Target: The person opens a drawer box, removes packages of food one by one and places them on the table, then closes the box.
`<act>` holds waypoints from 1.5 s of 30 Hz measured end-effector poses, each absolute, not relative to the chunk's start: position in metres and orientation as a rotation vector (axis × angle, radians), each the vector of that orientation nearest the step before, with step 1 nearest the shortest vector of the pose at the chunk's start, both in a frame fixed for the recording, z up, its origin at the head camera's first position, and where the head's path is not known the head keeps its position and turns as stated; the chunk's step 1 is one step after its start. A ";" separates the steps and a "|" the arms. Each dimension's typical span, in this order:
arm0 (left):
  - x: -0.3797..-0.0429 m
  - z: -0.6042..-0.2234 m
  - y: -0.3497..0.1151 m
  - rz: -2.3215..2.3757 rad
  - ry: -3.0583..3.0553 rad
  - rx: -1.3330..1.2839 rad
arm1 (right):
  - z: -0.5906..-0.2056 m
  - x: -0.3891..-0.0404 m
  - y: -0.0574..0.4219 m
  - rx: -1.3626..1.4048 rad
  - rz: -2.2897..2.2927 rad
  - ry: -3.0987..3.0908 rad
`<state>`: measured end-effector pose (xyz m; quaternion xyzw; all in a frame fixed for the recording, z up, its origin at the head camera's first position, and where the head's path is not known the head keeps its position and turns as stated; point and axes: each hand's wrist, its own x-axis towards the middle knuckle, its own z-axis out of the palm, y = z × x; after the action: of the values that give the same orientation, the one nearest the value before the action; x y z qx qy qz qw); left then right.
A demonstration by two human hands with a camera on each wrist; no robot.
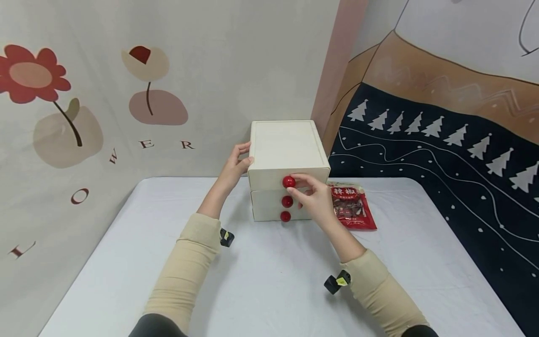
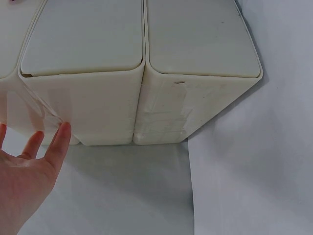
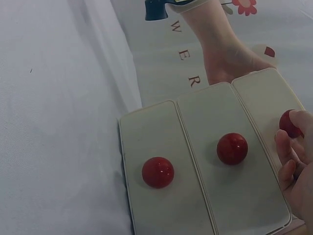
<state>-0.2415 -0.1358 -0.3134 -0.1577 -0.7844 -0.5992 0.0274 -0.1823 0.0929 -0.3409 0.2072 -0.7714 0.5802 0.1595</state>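
A cream drawer box (image 1: 284, 145) stands on the table, its three stacked drawers each fronted by a round red knob. My right hand (image 1: 315, 197) pinches the top knob (image 1: 288, 181) between thumb and fingers. Below it are the middle knob (image 1: 287, 201) and the bottom knob (image 1: 285, 216); the right wrist view shows the drawer fronts flush with the frame. Against the box's left side rests my left hand (image 1: 234, 169), thumb near the top edge. In the left wrist view, its fingers (image 2: 59, 144) reach straight to the side wall.
Right of the box lies a red food packet (image 1: 353, 206), partly behind my right hand. A white cloth covers the table (image 1: 269, 281). Behind stand a pale wall hanging (image 1: 236, 61) with flowers and letters and a dark cloth (image 1: 421, 187) printed with trees.
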 end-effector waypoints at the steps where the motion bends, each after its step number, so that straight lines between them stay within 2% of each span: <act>1: -0.241 -0.314 -0.136 -1.850 -2.422 -0.489 | -0.341 -0.182 0.093 0.592 1.657 -2.204; 19: -0.244 -0.315 -0.138 -1.865 -2.430 -0.481 | -0.340 -0.184 0.093 0.591 1.655 -2.227; 26: -0.263 -0.336 -0.142 -1.885 -2.409 -0.454 | -0.343 -0.180 0.092 0.615 1.630 -2.203; 31: -0.265 -0.339 -0.142 -1.866 -2.394 -0.466 | -0.349 -0.177 0.093 0.637 1.637 -2.163; 39: -0.264 -0.336 -0.142 -1.884 -2.402 -0.473 | -0.360 -0.173 0.097 0.637 1.676 -2.128; 45: -0.249 -0.320 -0.138 -1.875 -2.414 -0.483 | -0.369 -0.172 0.099 0.600 1.655 -2.152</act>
<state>-0.2485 -0.1381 -0.3195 -0.1561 -0.7800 -0.6056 0.0235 -0.1723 0.0986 -0.3691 0.2123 -0.7615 0.5855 0.1797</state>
